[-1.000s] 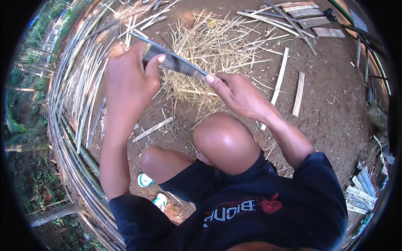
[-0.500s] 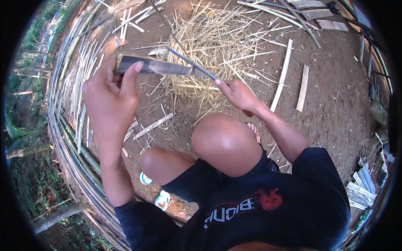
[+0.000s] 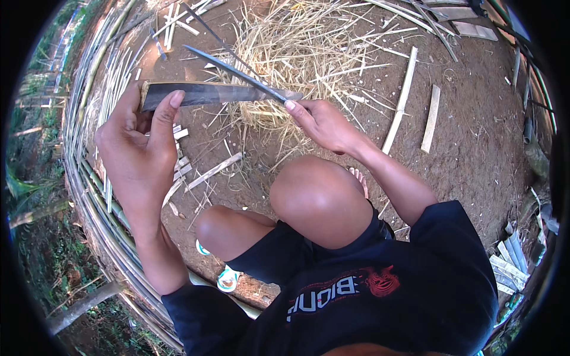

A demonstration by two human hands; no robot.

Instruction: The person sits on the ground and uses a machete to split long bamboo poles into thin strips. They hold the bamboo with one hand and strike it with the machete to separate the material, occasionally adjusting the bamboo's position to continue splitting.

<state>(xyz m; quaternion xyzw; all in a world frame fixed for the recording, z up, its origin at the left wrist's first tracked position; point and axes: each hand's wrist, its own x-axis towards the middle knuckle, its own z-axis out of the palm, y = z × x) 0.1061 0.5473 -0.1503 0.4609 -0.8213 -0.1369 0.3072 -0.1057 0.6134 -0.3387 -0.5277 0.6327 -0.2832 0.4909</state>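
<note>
My left hand (image 3: 139, 145) is raised at the left, its thumb and fingers closed round the thick end of a dark-skinned bamboo strip (image 3: 205, 94). The strip lies level and points right, with a pale cut end by my fingers. My right hand (image 3: 323, 126) grips a knife (image 3: 234, 72) whose handle is hidden in the fist. Its long narrow blade slants up and to the left, crossing the strip near its thin right end, close to my right thumb. Whether the edge bites into the bamboo, I cannot tell.
A heap of pale shavings (image 3: 297, 53) covers the ground beyond my hands. Split bamboo slats (image 3: 401, 101) lie to the right, with more stacked at the lower right (image 3: 509, 267). Long bamboo poles (image 3: 98, 196) curve along the left side. My bent knees (image 3: 317, 199) are below my hands.
Both hands have shifted left, the left one further, carrying the bamboo strip along. More of the knife blade shows beyond the strip, its tip now further up and left.
</note>
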